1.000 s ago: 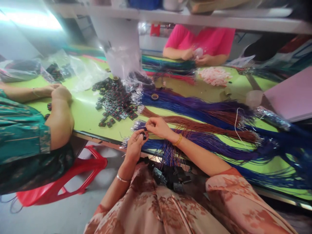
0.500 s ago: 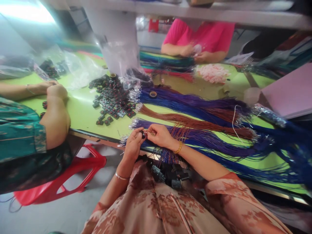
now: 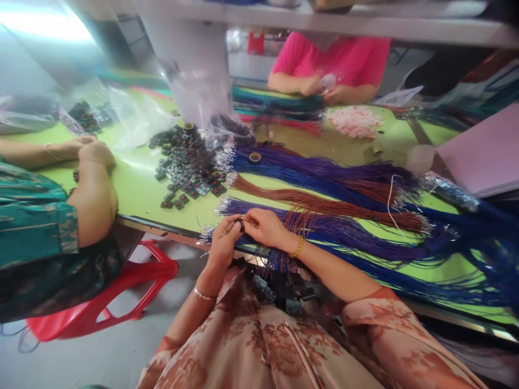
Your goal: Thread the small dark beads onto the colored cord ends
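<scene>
At the far left, a co-worker in a teal sleeve (image 3: 36, 221) rests both forearms on the green tabletop (image 3: 133, 189), hands together, with a red stool (image 3: 152, 265) below. Plastic bags (image 3: 138, 119) lie at upper left. Left of centre spreads a heap of black connectors (image 3: 186, 167), many showing red spots.

In the middle of the frame, the person's left hand (image 3: 223, 237) has its grip closed on a small dark connector (image 3: 240, 222), pinched between thumb and fingers above the tabletop's near edge. Touching it from the right, the right hand (image 3: 265, 227) has its fingertips drawn together; whether a wire lies between them is too small to tell. Below, more dark connectors (image 3: 284, 292) sit at the lap.

A tape roll (image 3: 254, 158) lies on blue and purple wires just above centre. Brown wires (image 3: 344, 210) and purple wires (image 3: 348, 240) stretch rightward from the hands. At upper right, a person in a pink shirt (image 3: 344, 62) sits behind a pale pink pile (image 3: 354, 123); a pink panel (image 3: 486, 148) stands at the right edge.
</scene>
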A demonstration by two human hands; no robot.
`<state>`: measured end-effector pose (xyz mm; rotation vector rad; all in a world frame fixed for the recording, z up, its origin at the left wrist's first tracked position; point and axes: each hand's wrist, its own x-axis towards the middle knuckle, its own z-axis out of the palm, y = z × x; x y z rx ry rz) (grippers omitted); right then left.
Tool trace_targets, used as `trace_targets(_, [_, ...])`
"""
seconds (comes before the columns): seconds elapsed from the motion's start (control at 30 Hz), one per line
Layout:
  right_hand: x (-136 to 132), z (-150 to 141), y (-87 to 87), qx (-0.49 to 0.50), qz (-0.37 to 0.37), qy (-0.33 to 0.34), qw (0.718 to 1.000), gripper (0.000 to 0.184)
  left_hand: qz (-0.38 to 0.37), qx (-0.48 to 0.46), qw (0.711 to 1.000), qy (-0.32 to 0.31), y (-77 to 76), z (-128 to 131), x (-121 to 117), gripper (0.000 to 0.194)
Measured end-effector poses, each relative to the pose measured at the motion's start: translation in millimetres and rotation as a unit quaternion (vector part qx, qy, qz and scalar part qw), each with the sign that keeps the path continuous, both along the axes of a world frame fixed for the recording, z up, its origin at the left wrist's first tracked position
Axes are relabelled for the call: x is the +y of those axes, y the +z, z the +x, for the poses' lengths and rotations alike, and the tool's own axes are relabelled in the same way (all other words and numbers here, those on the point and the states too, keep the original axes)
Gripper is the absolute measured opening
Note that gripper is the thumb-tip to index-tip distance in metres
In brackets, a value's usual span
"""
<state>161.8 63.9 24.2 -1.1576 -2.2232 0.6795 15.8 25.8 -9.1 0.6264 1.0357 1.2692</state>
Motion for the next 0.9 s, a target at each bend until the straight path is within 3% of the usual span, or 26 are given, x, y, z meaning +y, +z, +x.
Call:
trace_targets(0.27, [2, 5, 2.1, 0.012, -0.042, 0.010, 0.999, 0.011, 0.007, 0.049, 0.999, -0.009, 1.9, 2, -3, 0.038])
trace_targets(0.33, [8, 12, 3.9, 0.049, -0.089, 0.024, 0.995, 0.013, 0.059, 0.124, 0.990, 0.033, 9.0, 7, -12, 0.032])
trace_targets(0.4, [18, 19, 6.5, 0.091, -0.142, 0.015, 0.986, 0.018, 0.158, 0.229, 0.959, 0.060, 19.0, 15, -26, 0.024])
trace_targets(0.43, [23, 23, 7.7, 0.100, -0.155, 0.004, 0.983, 0.021, 0.223, 0.280, 0.933, 0.030, 23.6, 21, -34, 0.022])
trace_targets(0.47, [26, 25, 8.7, 0.096, -0.157, -0.001, 0.983, 0.021, 0.295, 0.325, 0.898, -0.038, 27.2, 28, -41, 0.022])
trace_targets(0.5, [29, 25, 9.3, 0.079, -0.149, 0.004, 0.986, 0.020, 0.366, 0.364, 0.846, -0.133, 29.2, 35, -48, 0.025])
trace_targets(0.57, [29, 20, 9.7, 0.016, -0.117, 0.033, 0.992, 0.015, 0.473, 0.419, 0.714, -0.300, 28.0, 51, -58, 0.032])
trace_targets(0.6, [27, 16, 9.4, -0.022, -0.101, 0.048, 0.993, 0.013, 0.504, 0.438, 0.658, -0.348, 25.1, 58, -61, 0.037])
trace_targets(0.67, [22, 4, 8.2, -0.099, -0.074, 0.054, 0.991, 0.012, 0.533, 0.467, 0.601, -0.370, 17.6, 68, -66, 0.051])
trace_targets(0.77, [15, -10, 5.9, -0.179, -0.053, 0.041, 0.981, 0.012, 0.553, 0.485, 0.598, -0.318, 11.5, 70, -69, 0.061])
trace_targets(0.9, [10, -15, 4.3, -0.225, -0.057, 0.042, 0.972, 0.013, 0.545, 0.482, 0.645, -0.233, 20.7, 41, -64, 0.050])
